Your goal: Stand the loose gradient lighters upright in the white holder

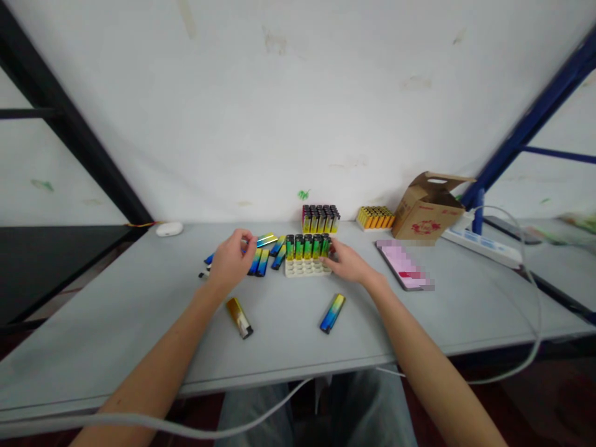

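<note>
My left hand (234,256) hovers over a loose group of blue-and-yellow lighters (262,263), its fingers curled into a pinch. Whatever it may hold is hidden. My right hand (348,263) grips the right end of a white tray (305,269) with round holes, thumb in front and fingers at the side. In the tray's back part, green-and-yellow lighters (306,247) with black tops stand upright, while its front holes show bare. A gold lighter (239,317) lies nearer me on the left, and a blue-and-yellow lighter (333,313) lies on the right.
Behind the tray stands a block of dark-topped lighters (320,218). Orange lighters (376,217) stand beside an open cardboard box (426,214). A phone (404,266), a white power strip (484,247) and a white case (169,229) lie on the grey table (288,347). White cables cross the front edge.
</note>
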`<state>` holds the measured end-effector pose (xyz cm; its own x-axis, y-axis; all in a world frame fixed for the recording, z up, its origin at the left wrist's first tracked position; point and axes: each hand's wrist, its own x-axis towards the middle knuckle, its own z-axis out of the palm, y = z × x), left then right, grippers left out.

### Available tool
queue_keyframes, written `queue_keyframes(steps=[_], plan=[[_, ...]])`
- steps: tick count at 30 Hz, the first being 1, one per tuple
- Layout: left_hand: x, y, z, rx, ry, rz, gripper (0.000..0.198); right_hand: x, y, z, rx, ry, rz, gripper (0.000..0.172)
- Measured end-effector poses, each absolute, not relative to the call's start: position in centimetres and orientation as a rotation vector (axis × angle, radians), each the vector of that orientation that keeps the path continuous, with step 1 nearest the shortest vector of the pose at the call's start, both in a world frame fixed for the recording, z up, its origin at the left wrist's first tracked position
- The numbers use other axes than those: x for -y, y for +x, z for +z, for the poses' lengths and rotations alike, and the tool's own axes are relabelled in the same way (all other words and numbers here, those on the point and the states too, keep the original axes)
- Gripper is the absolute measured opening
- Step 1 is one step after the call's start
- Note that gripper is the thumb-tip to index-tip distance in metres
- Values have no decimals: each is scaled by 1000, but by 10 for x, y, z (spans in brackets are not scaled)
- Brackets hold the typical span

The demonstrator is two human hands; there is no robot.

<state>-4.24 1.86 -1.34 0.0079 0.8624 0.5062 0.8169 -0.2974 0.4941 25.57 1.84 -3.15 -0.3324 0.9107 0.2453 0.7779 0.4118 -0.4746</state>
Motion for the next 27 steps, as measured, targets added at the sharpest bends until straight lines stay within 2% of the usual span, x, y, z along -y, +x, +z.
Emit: queue_keyframes(steps=[2,4,9,13,17,20,22,27], plan=[[-22,-48,-13,-1871,2153,1194,23,-19,256,-31,2251,-1448,360,29],[-24,-54,-11,-1915,2106,1232,23,-19,256,-30,2277,-1462,333,25],[-29,-67,-6,-1978,1844,1499,25,-21,256,-32,2278,-1449,301,24],[-33,-72,-3,-1849,1495,1669,39,-21,256,-34,2268,-1426,293,22],[-39,-75,-5,-1778,1329,1657,50,-21,256,-33,2275,-1441,269,22],[-39,-74,-9,-1811,1536,1535,52,-19,255,-32,2287,-1408,292,29],[-36,-68,-13,-1778,1845,1368,46,-18,255,-30,2296,-1383,316,37],[-22,-44,-20,-1582,2389,982,50,-16,256,-31,2276,-1323,401,67]])
